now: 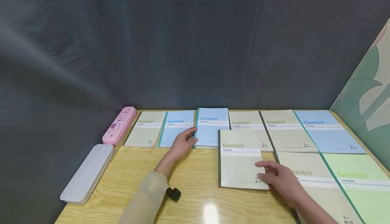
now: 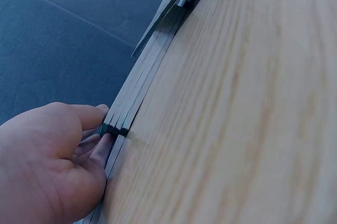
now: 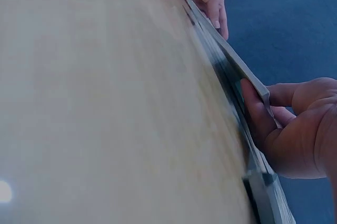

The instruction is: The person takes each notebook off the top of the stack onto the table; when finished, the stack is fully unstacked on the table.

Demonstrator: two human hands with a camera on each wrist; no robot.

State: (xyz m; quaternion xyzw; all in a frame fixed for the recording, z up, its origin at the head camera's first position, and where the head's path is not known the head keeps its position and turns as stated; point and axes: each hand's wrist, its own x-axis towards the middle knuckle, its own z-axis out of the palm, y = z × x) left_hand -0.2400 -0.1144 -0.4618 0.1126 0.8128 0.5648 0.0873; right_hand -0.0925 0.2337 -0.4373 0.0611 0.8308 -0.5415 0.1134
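Observation:
At the back middle of the table, a blue Gambit notebook (image 1: 212, 132) lies on top of others in a small stack. My left hand (image 1: 183, 143) grips its teal spine edge; in the left wrist view the fingers of that hand (image 2: 58, 155) pinch at the dark spine corners of the stacked notebooks. A cream notebook with a dark spine (image 1: 239, 169) is raised over the table in front. My right hand (image 1: 281, 180) holds it by its right edge, between thumb and fingers. The right wrist view shows this notebook (image 3: 231, 56) edge-on and tilted, one end near the left hand.
On the left lie a pink pencil case (image 1: 120, 125) and a white case (image 1: 87, 173). A cream notebook (image 1: 145, 129) and a blue notebook (image 1: 176, 129) lie left of the stack. To the right are more cream and blue notebooks, with a green one (image 1: 362, 186) nearer the front.

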